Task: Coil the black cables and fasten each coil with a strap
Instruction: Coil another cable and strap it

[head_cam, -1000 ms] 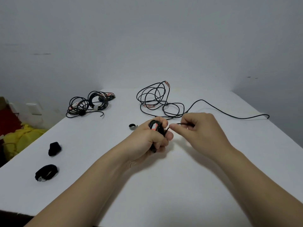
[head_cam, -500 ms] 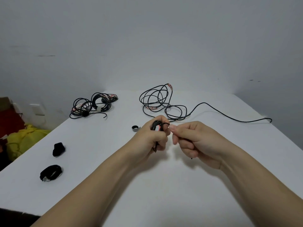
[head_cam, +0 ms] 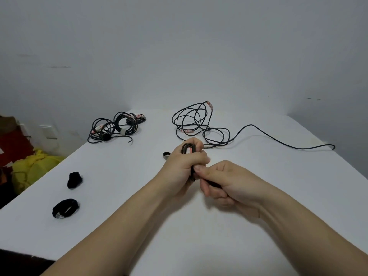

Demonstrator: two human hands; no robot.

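Fingers [head_cam: 199, 159] of left hand [head_cam: 182, 168] grip a tight black coil [head_cam: 186, 148], apparently red-tagged.

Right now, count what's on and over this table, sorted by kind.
Loose cable tangle: 1
Coil in the left hand: 1
Heap of fastened coils: 1
Black straps: 2
Small grey roll: 1
Total: 6

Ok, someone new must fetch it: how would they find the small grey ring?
On the white table, look just left of the left hand gripping a cable coil. The grey ring lies there, alone; the two straps nearer the left edge are black.
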